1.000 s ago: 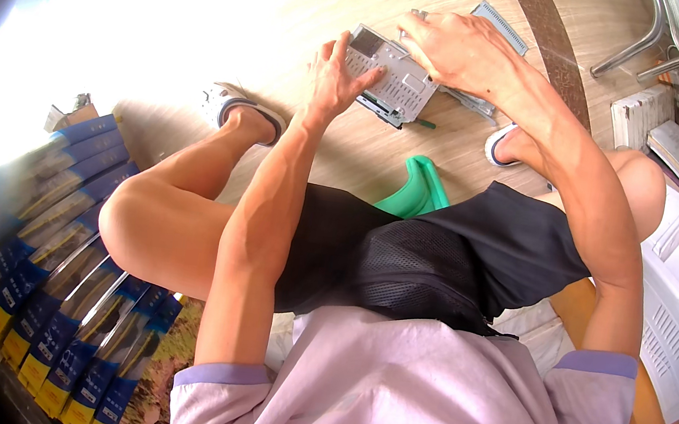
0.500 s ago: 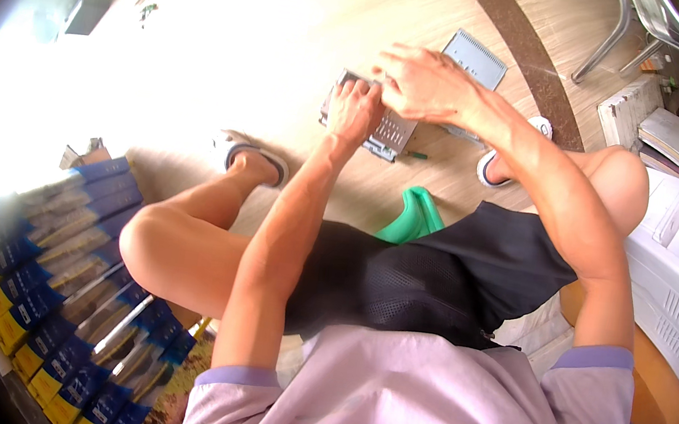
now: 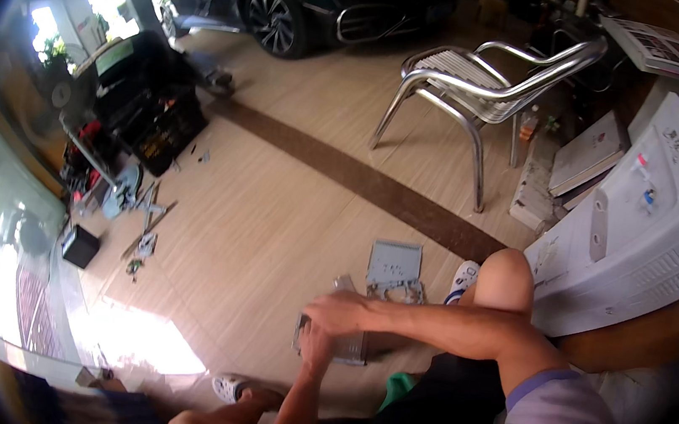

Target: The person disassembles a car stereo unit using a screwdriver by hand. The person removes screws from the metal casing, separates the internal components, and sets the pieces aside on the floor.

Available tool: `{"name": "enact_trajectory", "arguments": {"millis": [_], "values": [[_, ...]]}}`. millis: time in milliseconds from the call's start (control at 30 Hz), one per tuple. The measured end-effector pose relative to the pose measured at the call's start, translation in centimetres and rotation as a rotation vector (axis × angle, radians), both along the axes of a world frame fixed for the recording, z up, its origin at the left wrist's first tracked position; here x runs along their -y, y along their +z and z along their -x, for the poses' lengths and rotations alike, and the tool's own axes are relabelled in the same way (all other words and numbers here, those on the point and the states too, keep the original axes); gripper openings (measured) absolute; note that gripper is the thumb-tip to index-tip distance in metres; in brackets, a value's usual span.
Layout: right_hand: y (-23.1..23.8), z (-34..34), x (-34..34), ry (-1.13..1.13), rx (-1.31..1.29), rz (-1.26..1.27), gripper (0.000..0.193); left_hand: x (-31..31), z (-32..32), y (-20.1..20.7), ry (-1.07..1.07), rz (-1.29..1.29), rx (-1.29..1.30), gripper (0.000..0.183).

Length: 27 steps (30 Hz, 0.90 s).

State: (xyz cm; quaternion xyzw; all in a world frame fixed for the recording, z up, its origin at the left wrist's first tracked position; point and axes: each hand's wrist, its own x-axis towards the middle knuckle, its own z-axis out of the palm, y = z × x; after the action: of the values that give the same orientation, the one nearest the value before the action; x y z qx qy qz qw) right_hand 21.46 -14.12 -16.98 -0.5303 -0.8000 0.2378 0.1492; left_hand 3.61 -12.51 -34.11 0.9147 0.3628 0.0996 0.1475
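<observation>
A grey metal case (image 3: 352, 349) with a slotted panel lies on the floor in front of me, partly covered by my hands. My left hand (image 3: 313, 348) grips its left part; the fingertips are mostly hidden beneath the other hand. Just above, my right hand (image 3: 336, 312) is closed, its fingers curled over the case's upper left side. Whatever it holds cannot be made out. A pale piece (image 3: 344, 283) sticks up behind the right hand. Beyond the case, a flat grey metal cover (image 3: 395, 261) with a ribbed far edge lies beside some small metal parts (image 3: 406, 290).
Between my legs is a green object (image 3: 397, 389). A metal chair (image 3: 482, 85) stands ahead, with a white appliance (image 3: 636, 214) to the right. Tools and a black toolbox (image 3: 164, 135) lie at left, near a small black box (image 3: 79, 246). A dark car (image 3: 297, 3) is at the back.
The view has tilted up, bringing the car, chair and tools into sight. My right hand has come down from beside the left hand to overlap it at the case.
</observation>
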Motion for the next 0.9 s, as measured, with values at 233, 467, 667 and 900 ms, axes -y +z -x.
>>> {"name": "enact_trajectory", "arguments": {"millis": [233, 467, 667, 900], "values": [[-1.0, -0.2, -0.6, 0.137, 0.098, -0.185, 0.022, -0.7, -1.2, 0.7, 0.061, -0.073, -0.009, 0.035], [-1.5, -0.6, 0.0, -0.013, -0.044, -0.102, 0.02, -1.1, -1.6, -0.4, 0.082, -0.02, -0.016, 0.034], [-0.5, -0.8, 0.1, 0.011, -0.061, -0.057, 0.02, -0.9, -1.6, -0.8, 0.101, -0.023, -0.02, 0.032], [-0.2, -0.4, 0.1, -0.009, 0.023, -0.036, 0.017, -1.0, -1.5, -0.8, 0.105, -0.061, -0.011, 0.031]]}}
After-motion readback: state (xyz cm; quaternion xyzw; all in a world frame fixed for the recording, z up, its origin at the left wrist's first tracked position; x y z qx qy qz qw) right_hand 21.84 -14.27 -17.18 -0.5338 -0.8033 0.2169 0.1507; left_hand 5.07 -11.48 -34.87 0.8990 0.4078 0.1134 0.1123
